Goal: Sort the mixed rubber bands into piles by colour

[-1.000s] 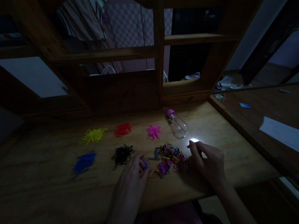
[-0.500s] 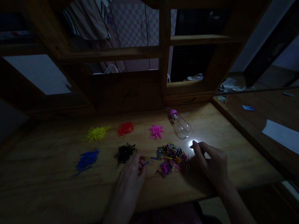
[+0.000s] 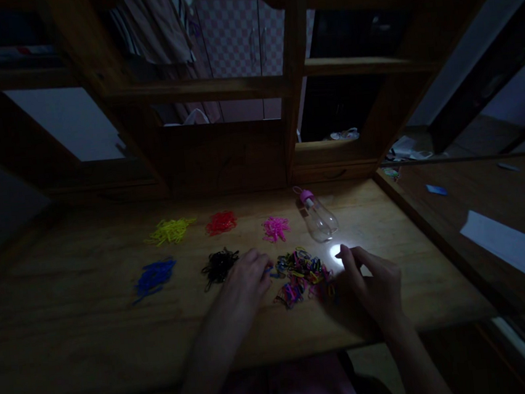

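Wooden desk (image 3: 94, 337), dimly lit, checked cupboard (image 3: 231, 39) beyond; a clear pink-capped bottle (image 3: 320, 217) lies behind mixed elastic bands (image 3: 301, 270). Bent left hand (image 3: 250, 274) and curled right hand (image 3: 376, 282) flank them; whether either grips anything, I cannot tell.

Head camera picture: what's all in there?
Yellow loop pile: one, yellow, back left
Red pile: one, red, right of yellow
Pink pile: one, pink, right of red
Blue pile: one, blue, in front of yellow
Black pile: one, black, right of blue
Mixed pile: one, many colours, right of black
Bottle: one, clear, pink-topped, right of pink pile
Desk: one, brown, under these
Shelf: one, brown, desk's back
Cupboard: one, pale-checked, beyond shelf
Cloth: some, beige, beyond shelf
Long paper: one, white, far right
Card-like thing: one, blue, behind paper
Left hand: one, bare, left of mixed pile
Right hand: one, bare, right of mixed pile
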Tool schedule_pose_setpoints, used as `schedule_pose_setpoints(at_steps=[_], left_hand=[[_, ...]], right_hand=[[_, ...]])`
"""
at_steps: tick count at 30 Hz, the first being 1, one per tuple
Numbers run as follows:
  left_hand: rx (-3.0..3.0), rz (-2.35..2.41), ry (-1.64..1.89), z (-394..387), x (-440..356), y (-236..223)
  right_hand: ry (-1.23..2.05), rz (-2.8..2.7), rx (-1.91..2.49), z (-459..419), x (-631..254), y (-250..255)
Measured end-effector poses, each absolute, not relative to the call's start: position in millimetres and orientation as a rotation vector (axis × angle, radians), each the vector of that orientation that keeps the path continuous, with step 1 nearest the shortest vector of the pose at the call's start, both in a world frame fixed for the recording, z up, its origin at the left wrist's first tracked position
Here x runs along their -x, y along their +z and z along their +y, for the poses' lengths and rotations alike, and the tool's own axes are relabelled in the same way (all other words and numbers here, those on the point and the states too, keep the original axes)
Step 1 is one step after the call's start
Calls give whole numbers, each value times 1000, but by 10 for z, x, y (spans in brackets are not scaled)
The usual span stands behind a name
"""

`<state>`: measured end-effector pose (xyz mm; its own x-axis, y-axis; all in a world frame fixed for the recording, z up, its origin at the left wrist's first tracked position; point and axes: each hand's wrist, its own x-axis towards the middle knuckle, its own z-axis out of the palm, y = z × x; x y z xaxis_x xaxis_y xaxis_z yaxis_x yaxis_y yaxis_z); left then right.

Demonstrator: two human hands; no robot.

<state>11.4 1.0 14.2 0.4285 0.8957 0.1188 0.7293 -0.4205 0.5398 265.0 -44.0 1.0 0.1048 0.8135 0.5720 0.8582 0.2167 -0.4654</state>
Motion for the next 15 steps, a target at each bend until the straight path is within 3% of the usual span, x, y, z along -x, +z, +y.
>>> schedule_pose_setpoints(at_steps=[10, 15], left_hand=[[-2317, 1295, 578, -75, -113, -4], [-2303, 1385, 600, -108, -148, 148]], right_hand=[[-81, -1691, 1606, -447, -2659, 2], [-110, -1674, 1554, -436, -2673, -8]])
